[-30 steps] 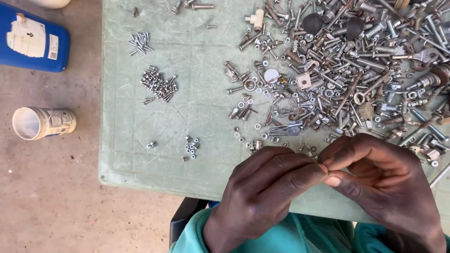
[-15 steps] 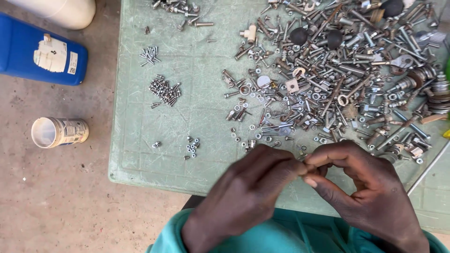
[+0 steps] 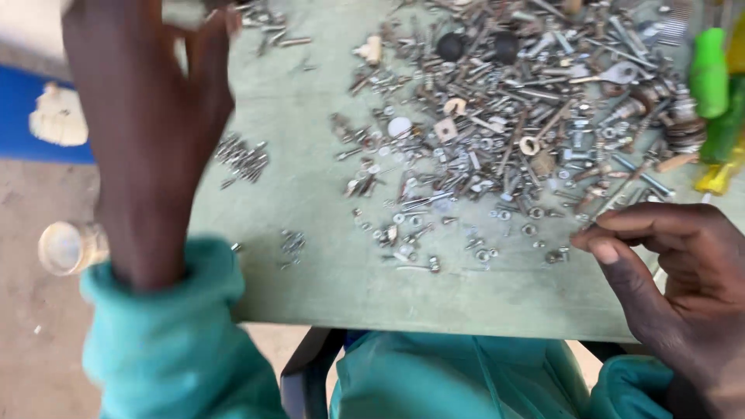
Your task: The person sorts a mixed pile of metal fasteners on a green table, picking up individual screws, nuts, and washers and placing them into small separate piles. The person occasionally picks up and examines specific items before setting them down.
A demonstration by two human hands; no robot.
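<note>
Fingers of the left hand spread open above the table; right hand pinches near the screws, contents unclear

Light: even, soft daylight | Shadows: faint | Glare: none seen | Blur: left hand smeared by motion; green tool handles softened at the right edge

A blue container with a white label lies left of the table.
</note>
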